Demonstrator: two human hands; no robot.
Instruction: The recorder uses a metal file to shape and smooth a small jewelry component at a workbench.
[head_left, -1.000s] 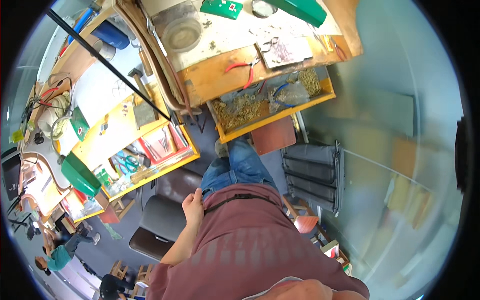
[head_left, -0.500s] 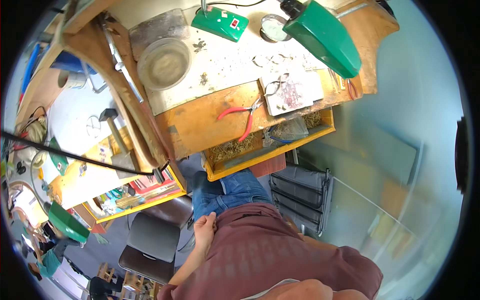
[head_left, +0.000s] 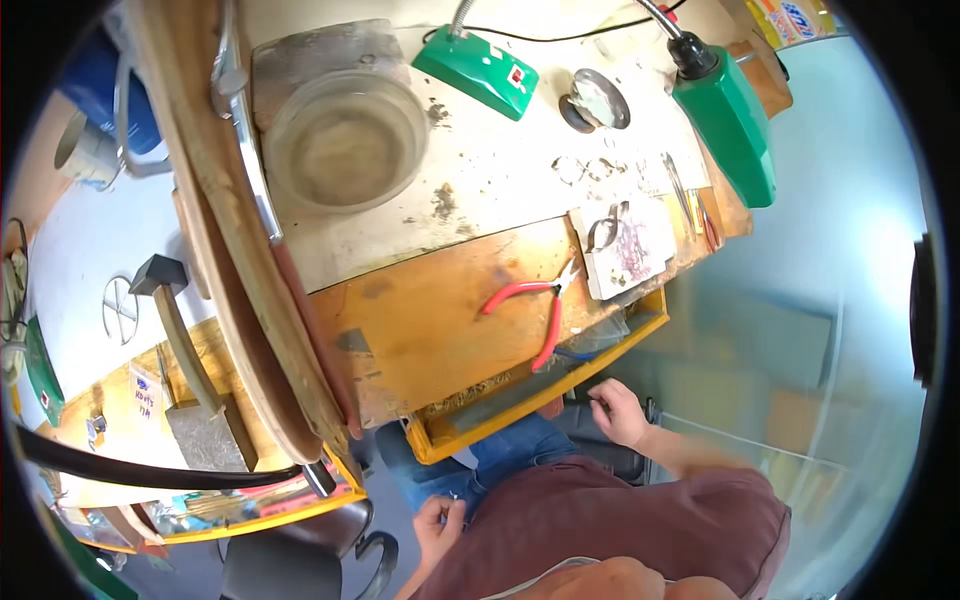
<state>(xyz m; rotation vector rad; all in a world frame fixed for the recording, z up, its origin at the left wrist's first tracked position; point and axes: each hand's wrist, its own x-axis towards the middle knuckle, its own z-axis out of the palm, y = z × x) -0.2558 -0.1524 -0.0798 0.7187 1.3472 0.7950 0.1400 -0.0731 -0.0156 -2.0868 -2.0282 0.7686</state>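
Observation:
My left hand is low beside my left thigh, its fingers pinched together. A tiny bright spot shows at its fingertips, too small to name. My right hand is in front of the drawer's right end, fingers curled in, with nothing visible in them. Neither hand touches the bench. Nearest on the wooden bench edge are red-handled pliers, their handles spread. Right of them lies a white block with reddish stains, bearing a dark ring-like loop and small bits.
A yellow-edged drawer is pulled out above my lap. On the bench stand a round bowl of cloudy liquid, a green lamp base, a green lamp head and a small dish. Left, past a wooden divider, is a hammer.
My right hand has come into view and risen toward the drawer. My left hand has shifted lower and to the right in the picture. The bench looks closer as my head has moved.

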